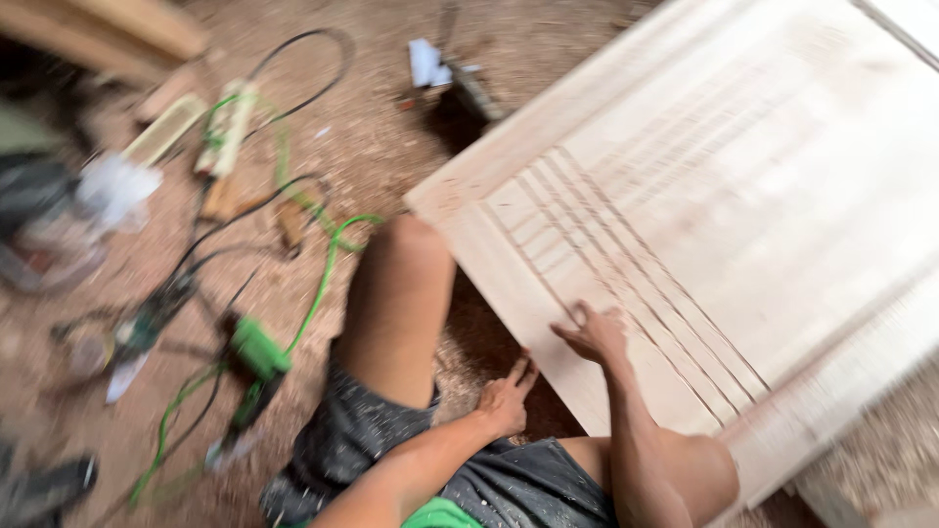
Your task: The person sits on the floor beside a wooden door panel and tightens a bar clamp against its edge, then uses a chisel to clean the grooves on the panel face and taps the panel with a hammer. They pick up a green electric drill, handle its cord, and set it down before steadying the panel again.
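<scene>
A dirt floor [391, 127] covered in sawdust fills the frame, and the whole view is blurred by motion. The largest thing is a pale wooden panel [743, 196] that takes up the right half of the frame, lying at a slant from the upper right down to the lower middle. It has a raised border and a set of long parallel grooves [626, 284] running diagonally across its lower left part. The panel's lower left edge rests against the person's bare legs; one knee [411, 254] rises just beside its corner at mid-frame, and the person wears dark speckled shorts [381, 440].

The right hand [593, 334] lies on top of the panel near its lower left edge, fingers spread and pressed flat on the wood beside the grooves. The left hand [507, 396] sits just below that edge, at the lower middle of the frame, its fingers curled and touching the panel's side, with one finger pointing up along it.

On the floor at the left lie a green power tool [256, 357] with a green cable [328, 269], black cords [293, 59], a second hand tool [147, 323], and a pale strip [227, 127] at the upper left. A clear plastic container [49, 249] sits at the far left, too blurred to tell more.
</scene>
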